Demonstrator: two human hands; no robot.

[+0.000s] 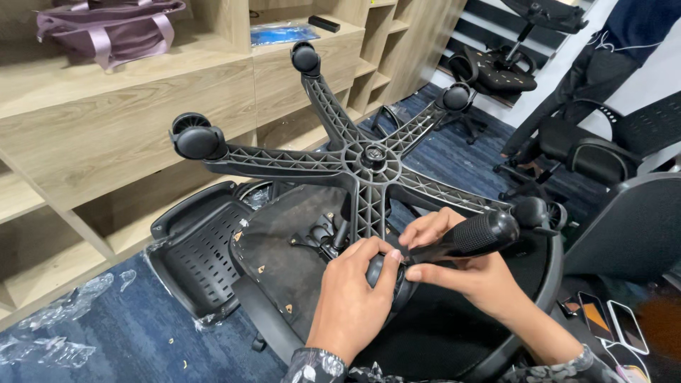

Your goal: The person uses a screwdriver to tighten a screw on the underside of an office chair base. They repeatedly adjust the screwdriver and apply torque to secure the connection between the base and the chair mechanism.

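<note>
An upturned black office chair lies before me, its five-armed base (369,163) pointing up with castor wheels at the arm tips. My left hand (355,298) grips the nearest castor wheel (377,273) at the end of the arm that points toward me. My right hand (468,273) holds a thick black textured handle (472,236), a tool whose working end is hidden behind my fingers, close to the same wheel. The underside of the seat (284,255) shows below the base.
Wooden shelving (106,120) runs along the left, with a purple bag (110,25) on top. A loose black seat shell (191,248) lies on the blue carpet. More black chairs (596,149) stand at the right. Several phones (610,323) lie bottom right.
</note>
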